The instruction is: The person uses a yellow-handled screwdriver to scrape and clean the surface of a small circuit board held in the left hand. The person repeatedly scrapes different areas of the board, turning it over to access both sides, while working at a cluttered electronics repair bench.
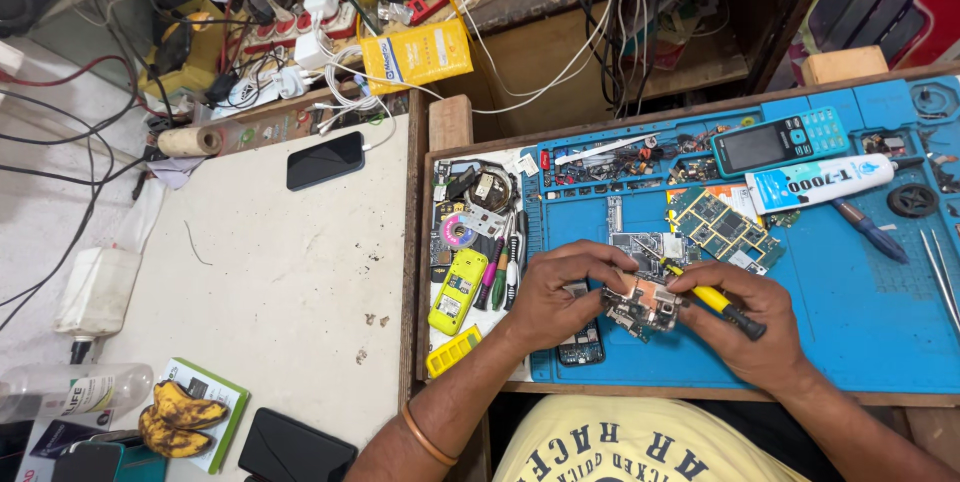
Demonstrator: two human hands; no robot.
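Watching the head cam here: lower middle of the frame, both hands are over the blue mat on the worktop. The left hand has its grip closed on the edge of a small phone board, pinning it just above the mat, and the right hand has its grip wrapped around a yellow screwdriver with the tip sitting on the board's upper right part. So I'd call this the screw-working stage on the board; can't tell from here whether the tip is actually seated in a screw head, it's too small. Whatever move comes next, my guess is it calls for the left hand to keep the board from twisting while the driver stays upright on its spot, since a slip could scrape the parts on the board. A dark phone lies just under the left hand, a green board sits just above the hands, and a teal keypad phone and a white glue tube are in the upper right. A yellow phone lies left of the mat.
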